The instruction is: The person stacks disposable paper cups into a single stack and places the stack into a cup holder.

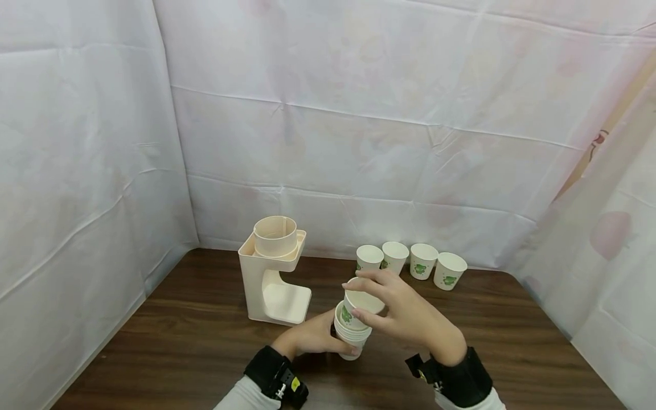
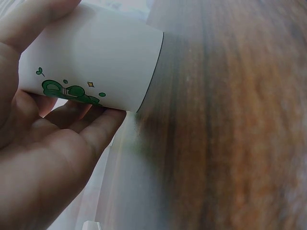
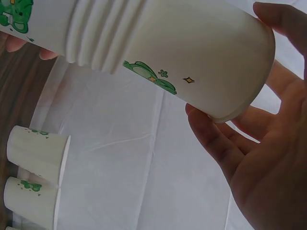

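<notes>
My left hand point(image 1: 315, 336) grips a stack of white paper cups point(image 1: 352, 341) from its left side, low over the dark wood table. A green cartoon print shows on the stack's lowest cup point(image 2: 96, 57) in the left wrist view. With thumb and fingers around its rim, my right hand point(image 1: 402, 304) holds the top paper cup point(image 3: 206, 52), which stands well up out of the stack with its lower end still inside. Several nested rims point(image 3: 100, 36) show below that cup in the right wrist view.
Behind the hands, several separate paper cups point(image 1: 422, 262) stand upright in a row near the table's back edge. To the left is a cream-coloured stand point(image 1: 251, 285) with a round holder point(image 1: 275, 246) on top. White curtains point(image 1: 333, 154) enclose the back and sides.
</notes>
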Demonstrator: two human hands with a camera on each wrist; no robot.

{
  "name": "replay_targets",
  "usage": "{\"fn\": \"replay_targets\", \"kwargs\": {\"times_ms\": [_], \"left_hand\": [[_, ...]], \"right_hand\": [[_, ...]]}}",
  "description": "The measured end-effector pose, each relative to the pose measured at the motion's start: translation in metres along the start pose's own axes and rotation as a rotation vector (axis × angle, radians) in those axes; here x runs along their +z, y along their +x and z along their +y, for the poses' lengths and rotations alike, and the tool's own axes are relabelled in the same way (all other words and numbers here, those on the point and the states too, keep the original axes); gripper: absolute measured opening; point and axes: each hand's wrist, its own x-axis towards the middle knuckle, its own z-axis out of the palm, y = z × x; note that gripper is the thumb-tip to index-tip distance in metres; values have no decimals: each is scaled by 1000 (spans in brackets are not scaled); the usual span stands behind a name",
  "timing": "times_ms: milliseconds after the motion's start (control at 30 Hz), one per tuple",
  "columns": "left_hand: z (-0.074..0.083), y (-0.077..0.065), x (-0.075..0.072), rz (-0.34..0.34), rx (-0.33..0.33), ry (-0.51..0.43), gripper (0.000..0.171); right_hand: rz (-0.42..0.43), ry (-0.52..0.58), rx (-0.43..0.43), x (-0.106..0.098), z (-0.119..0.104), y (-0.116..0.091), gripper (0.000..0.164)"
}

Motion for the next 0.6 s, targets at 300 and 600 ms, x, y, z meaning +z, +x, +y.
{"fn": "replay_targets", "kwargs": {"times_ms": [300, 600], "left_hand": [[0, -2, 0, -10, -18, -16, 65], [-2, -2, 0, -17, -18, -27, 72]], "right_hand": [[-58, 13, -4, 12, 1, 0, 37], [-124, 12, 17, 25, 5, -1, 36]]}}
